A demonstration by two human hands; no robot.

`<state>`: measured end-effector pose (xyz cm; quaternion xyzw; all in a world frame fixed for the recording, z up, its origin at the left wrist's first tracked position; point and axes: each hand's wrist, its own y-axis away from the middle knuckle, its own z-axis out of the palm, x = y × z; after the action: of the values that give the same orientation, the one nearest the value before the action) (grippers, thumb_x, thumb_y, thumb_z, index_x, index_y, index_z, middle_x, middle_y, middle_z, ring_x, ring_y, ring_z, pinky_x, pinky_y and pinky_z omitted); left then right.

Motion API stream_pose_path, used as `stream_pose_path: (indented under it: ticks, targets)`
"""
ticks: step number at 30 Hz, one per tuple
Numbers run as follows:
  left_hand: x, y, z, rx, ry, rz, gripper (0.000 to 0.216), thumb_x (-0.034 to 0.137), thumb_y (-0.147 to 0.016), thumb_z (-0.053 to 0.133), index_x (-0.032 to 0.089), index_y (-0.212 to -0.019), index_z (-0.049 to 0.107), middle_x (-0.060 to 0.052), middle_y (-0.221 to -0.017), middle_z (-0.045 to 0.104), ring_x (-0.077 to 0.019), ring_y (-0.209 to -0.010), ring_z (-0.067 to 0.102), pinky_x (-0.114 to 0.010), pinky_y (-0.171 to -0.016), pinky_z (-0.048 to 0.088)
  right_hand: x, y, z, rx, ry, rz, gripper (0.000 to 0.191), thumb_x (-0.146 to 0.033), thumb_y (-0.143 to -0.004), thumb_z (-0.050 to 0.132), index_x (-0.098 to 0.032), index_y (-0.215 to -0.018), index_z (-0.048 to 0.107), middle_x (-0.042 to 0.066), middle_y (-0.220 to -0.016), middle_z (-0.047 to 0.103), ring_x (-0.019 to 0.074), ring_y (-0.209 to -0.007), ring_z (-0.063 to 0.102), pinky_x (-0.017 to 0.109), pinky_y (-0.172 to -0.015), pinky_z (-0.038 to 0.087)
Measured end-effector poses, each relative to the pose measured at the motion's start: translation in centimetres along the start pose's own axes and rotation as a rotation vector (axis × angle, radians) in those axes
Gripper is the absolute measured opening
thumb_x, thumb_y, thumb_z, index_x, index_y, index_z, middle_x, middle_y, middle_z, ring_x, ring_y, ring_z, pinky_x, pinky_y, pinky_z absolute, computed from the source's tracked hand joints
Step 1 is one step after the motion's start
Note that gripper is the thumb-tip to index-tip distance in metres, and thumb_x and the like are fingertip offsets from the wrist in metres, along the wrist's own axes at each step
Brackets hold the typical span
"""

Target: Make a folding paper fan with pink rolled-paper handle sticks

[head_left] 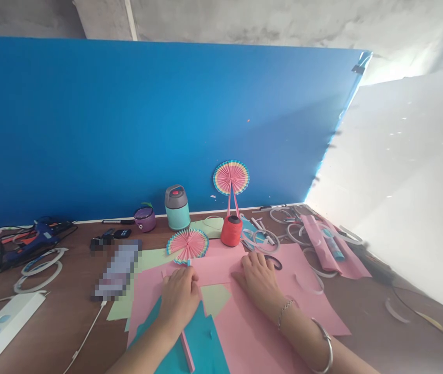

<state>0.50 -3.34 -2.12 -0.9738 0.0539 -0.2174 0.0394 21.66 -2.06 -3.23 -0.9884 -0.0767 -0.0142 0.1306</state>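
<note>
A pink paper strip [218, 267] lies crosswise between my hands, over larger pink paper sheets [252, 332]. My left hand [180, 291] has its fingers curled closed at the strip's left end, where a small blue edge shows. My right hand [259, 280] lies on the strip's right end, fingertips down and thumb apart. Under my left hand is a blue-green sheet [206, 348], with a narrow folded pink strip [186, 352] on it. Just beyond stands a pleated paper fan [189, 245] in pink, yellow and blue. My left fingertips are partly hidden.
Behind the papers are a red thread spool [231, 231], a round paper fan on sticks [231, 177], a mint-green flask [177, 208] and a purple pot [144, 219]. A phone [118, 270], glue gun [36, 240] and power strip [9, 330] lie left. Tape rolls [266, 241] lie right.
</note>
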Motion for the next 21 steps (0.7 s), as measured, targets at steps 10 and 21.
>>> stream_pose_path:
  ticks: [10, 21]
  targets:
    - [-1.6, -0.4, 0.0, 0.142, -0.146, 0.054, 0.027, -0.002, -0.072, 0.039, 0.020, -0.077, 0.053, -0.004, -0.086, 0.055, -0.0209, -0.087, 0.051, -0.032, -0.070, 0.034, 3.7, 0.0, -0.7, -0.089, 0.014, 0.192, 0.051, -0.051, -0.081, 0.058, -0.010, -0.111, 0.055, 0.024, -0.124, 0.049, 0.0374, -0.112, 0.045, 0.043, -0.078, 0.036]
    - [0.5, 2.4, 1.9, 0.188, -0.184, 0.743, 0.048, 0.004, -0.083, 0.034, 0.017, -0.128, 0.046, -0.009, -0.129, 0.056, -0.0202, -0.122, 0.048, -0.036, -0.099, 0.042, 1.3, 0.0, 0.1, 0.016, -0.103, 0.090, 0.046, -0.053, -0.081, 0.055, -0.016, -0.108, 0.055, 0.018, -0.120, 0.052, 0.0347, -0.115, 0.043, 0.045, -0.085, 0.035]
